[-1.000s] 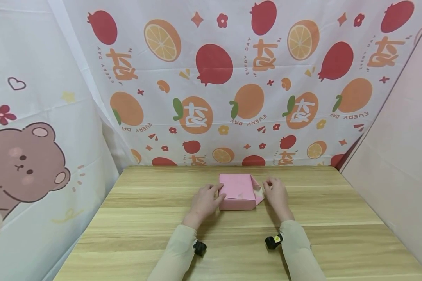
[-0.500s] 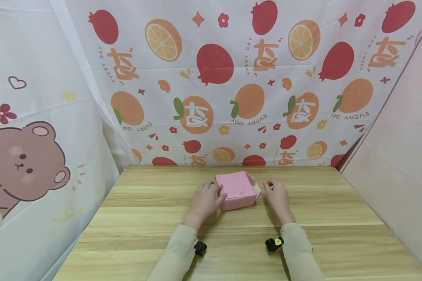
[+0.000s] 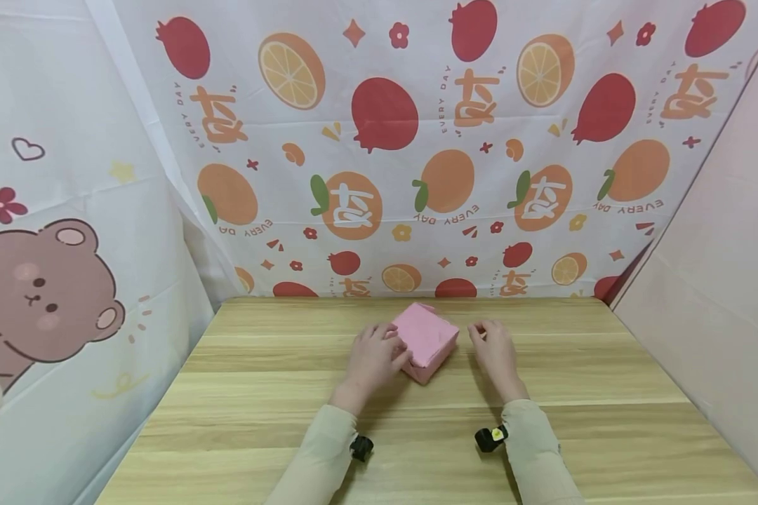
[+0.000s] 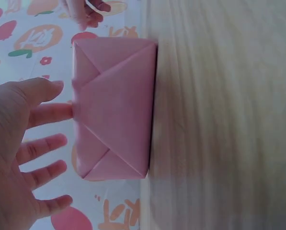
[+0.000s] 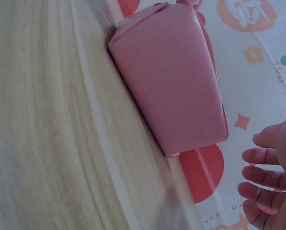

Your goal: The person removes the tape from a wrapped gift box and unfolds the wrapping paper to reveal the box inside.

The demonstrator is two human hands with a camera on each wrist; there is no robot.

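A box wrapped in pink paper (image 3: 424, 335) sits turned cornerwise on the table. In the left wrist view one end of the pink box (image 4: 115, 110) shows neat triangular folds. My left hand (image 3: 375, 358) is at its near left edge, fingers spread and fairly straight, a fingertip right at the top edge. My right hand (image 3: 495, 354) stays just right of the box, apart from it. Its fingers are loosely bent with nothing between them in the right wrist view, where a smooth side of the wrapped box (image 5: 171, 79) shows.
The wooden table (image 3: 278, 414) reaches back to a fruit-print curtain (image 3: 385, 168). A bear-print cloth (image 3: 101, 393) hangs at the left and a plain pale panel (image 3: 720, 294) at the right. Each wrist wears a small black camera (image 3: 361, 447).
The box has turned counterclockwise on the table, so its loose-flapped right end now faces away at the back. My left fingers have moved slightly along its edge; the right hand has barely moved.
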